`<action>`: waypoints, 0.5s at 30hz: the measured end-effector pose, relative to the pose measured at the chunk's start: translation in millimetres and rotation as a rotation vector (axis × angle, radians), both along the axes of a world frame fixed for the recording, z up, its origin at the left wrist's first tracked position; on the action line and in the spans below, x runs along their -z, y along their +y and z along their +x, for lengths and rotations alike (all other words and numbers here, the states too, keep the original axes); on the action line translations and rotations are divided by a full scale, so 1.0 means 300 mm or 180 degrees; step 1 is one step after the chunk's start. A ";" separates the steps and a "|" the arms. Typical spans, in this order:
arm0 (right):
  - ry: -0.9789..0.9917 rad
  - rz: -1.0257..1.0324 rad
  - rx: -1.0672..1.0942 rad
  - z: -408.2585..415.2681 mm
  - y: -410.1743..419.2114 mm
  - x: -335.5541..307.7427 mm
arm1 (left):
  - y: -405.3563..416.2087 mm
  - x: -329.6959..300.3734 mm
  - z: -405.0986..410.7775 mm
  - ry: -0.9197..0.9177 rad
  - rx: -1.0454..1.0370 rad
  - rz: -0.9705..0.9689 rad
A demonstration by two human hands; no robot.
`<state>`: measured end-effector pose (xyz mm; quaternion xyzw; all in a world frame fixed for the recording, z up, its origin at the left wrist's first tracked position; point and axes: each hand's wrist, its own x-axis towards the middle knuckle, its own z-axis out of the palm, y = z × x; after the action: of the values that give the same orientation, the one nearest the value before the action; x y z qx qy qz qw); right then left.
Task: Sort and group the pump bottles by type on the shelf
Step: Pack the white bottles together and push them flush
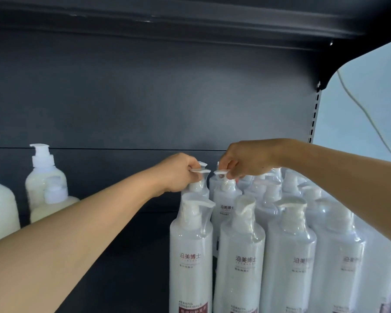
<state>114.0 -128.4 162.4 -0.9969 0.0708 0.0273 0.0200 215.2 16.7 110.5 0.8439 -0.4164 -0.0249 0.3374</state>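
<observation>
Several tall white shrink-wrapped conditioner pump bottles [239,256] stand packed together on the right of the dark shelf [122,245]. My left hand [178,172] grips the pump head of a bottle [198,185] in the row behind the front one. My right hand [246,161] pinches the pump head of the neighbouring bottle [226,199] just to its right. Both bottles stand upright. At the far left stand three squat cream-coloured pump bottles [44,177].
A dark back panel [145,98] closes the shelf behind, and the shelf above [167,21] hangs overhead. A slotted upright [314,116] marks the right end, with a pale wall and a white cable [366,114] beyond. Bare shelf lies between the two bottle groups.
</observation>
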 end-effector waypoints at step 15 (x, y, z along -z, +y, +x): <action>0.0289 0.0069 -0.0299 -0.083 0.059 -0.029 | 0.096 -0.011 -0.062 0.0188 0.0352 0.0040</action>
<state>89.1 -110.7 171.0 -0.9966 0.0245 0.0742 0.0262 196.5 45.5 114.0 0.8205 -0.4522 -0.0710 0.3424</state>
